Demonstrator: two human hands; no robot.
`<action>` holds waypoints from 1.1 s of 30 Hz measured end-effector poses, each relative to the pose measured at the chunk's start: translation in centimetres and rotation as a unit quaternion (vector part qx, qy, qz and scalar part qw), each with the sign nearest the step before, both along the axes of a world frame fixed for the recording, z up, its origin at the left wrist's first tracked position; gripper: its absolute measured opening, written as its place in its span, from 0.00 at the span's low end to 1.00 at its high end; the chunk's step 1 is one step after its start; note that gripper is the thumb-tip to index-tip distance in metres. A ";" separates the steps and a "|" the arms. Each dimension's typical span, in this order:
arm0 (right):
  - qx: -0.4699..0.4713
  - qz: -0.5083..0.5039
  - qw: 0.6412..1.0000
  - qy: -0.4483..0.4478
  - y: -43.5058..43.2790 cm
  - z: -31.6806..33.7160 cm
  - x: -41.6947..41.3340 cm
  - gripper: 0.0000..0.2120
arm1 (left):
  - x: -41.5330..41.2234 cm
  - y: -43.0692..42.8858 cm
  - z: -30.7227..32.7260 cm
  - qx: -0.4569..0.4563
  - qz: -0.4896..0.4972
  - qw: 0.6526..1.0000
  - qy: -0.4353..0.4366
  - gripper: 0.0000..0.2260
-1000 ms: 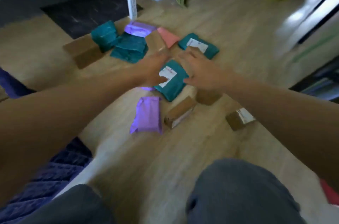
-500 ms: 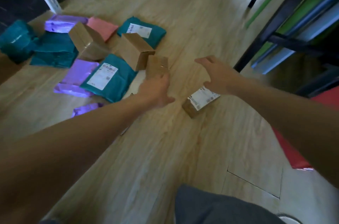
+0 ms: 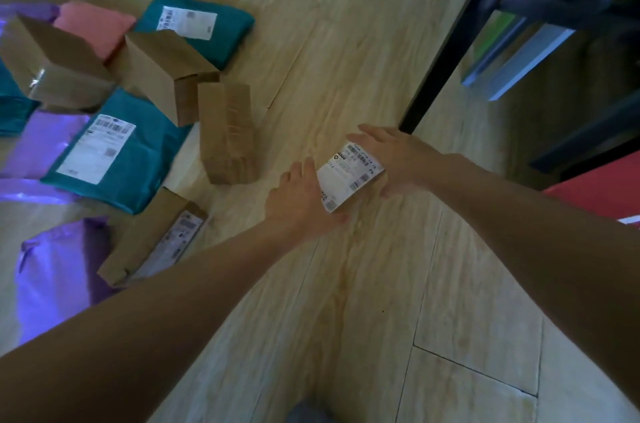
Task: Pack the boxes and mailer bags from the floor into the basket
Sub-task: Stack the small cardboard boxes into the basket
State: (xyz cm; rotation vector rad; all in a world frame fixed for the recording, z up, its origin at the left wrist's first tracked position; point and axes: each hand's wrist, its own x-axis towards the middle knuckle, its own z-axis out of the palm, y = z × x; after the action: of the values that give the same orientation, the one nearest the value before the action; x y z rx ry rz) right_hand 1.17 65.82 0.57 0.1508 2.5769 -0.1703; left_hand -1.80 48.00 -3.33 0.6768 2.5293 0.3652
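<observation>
A person's left hand [image 3: 301,201] and right hand [image 3: 398,163] are pressing against opposite sides of a small labelled box [image 3: 349,176], fingers mostly straight. The box is lying on the wooden floor [image 3: 346,301], with bare planks stretching open on the near side. To the left, cardboard boxes [image 3: 227,131] and mailer bags [image 3: 114,159] are crowding together. A black shelf leg [image 3: 446,48] is standing just beyond the right hand.
</observation>
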 end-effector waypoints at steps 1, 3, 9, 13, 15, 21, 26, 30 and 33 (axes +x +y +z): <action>0.009 0.014 1.000 0.005 0.1 -0.8 -0.1 0.46 | 0.1 0.3 -0.5 -0.008 0.002 1.000 0.015 0.52; 0.026 0.046 0.998 0.018 0.4 -2.1 -0.1 0.47 | 0.2 0.8 -1.1 -0.024 0.001 0.999 0.045 0.50; 0.008 0.068 0.997 0.035 0.1 -3.7 -0.4 0.47 | 0.3 1.2 -2.1 -0.036 -0.009 0.998 0.040 0.42; 0.024 0.102 0.993 0.051 -0.1 -4.1 -0.6 0.46 | 0.0 0.6 -2.3 -0.020 -0.014 0.999 0.021 0.37; 0.021 0.102 0.993 0.057 -0.2 -3.9 -0.4 0.44 | -0.1 0.1 -2.0 -0.004 -0.015 1.000 0.007 0.38; -0.022 0.076 0.994 0.074 -1.8 -1.1 1.2 0.45 | -0.5 -2.1 1.0 0.017 -0.060 0.998 -0.007 0.41; -0.049 0.065 0.992 0.099 -4.2 3.4 1.8 0.46 | -0.6 -4.8 5.3 0.036 -0.071 0.997 0.011 0.41; -0.055 0.078 0.988 0.122 -6.9 8.1 2.1 0.46 | -0.4 -7.9 9.9 0.039 -0.061 0.997 0.029 0.43; -0.044 0.093 0.986 0.134 -9.6 11.8 1.8 0.46 | -0.2 -11.0 13.6 0.045 -0.057 0.995 0.063 0.43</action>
State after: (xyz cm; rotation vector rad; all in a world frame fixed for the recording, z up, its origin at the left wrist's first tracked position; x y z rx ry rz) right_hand 2.93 56.21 12.37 -0.1572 2.8249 -0.2493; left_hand -2.04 37.03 10.25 0.9006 2.5903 0.4097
